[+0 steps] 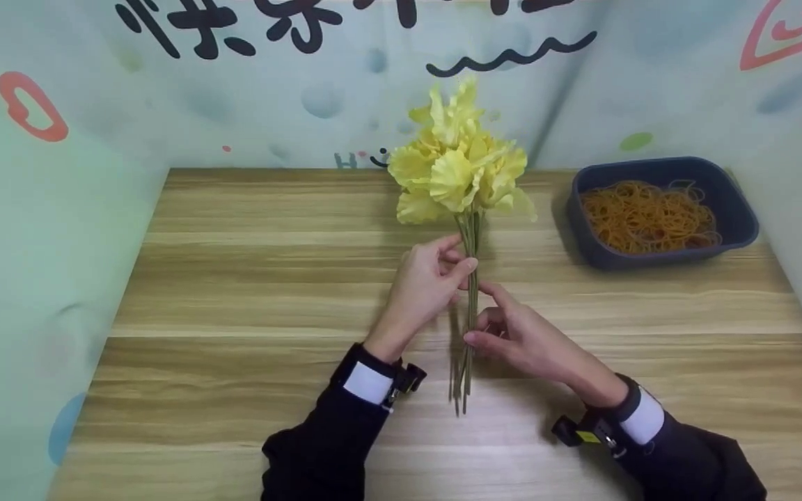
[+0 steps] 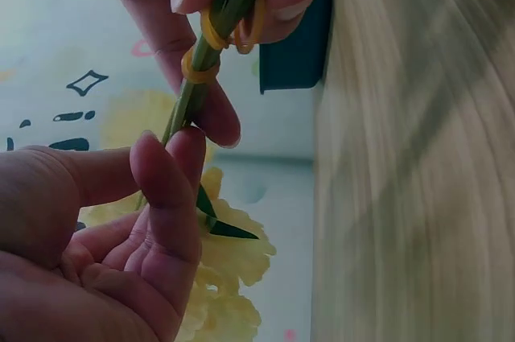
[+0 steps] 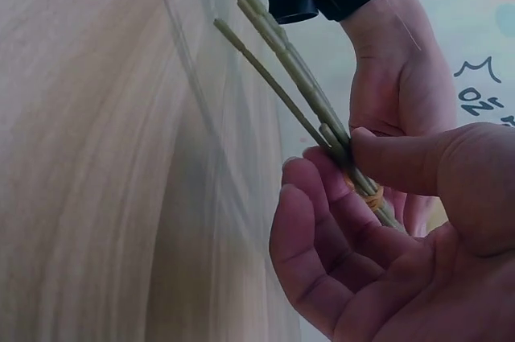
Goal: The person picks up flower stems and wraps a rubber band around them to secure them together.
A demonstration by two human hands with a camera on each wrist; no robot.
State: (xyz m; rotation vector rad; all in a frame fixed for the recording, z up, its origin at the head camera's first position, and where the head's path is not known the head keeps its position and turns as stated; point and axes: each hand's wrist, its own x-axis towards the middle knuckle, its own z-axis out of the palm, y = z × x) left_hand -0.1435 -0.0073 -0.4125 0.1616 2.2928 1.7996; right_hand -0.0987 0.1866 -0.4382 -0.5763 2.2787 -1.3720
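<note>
A bunch of yellow flowers stands up from its bundled green stems. My left hand pinches the stems just below the blossoms, thumb across them. Lower down, my right hand holds the same stems between thumb and fingers. An orange rubber band is wound round the stems between the two hands. In the left wrist view, a loose loop of it hangs by the right fingers. The cut stem ends stick out past my right hand. Dark green leaf tips show among the petals.
A dark blue plastic box full of orange rubber bands stands at the back right of the wooden table. A printed cloth backdrop rises behind the table and along its sides.
</note>
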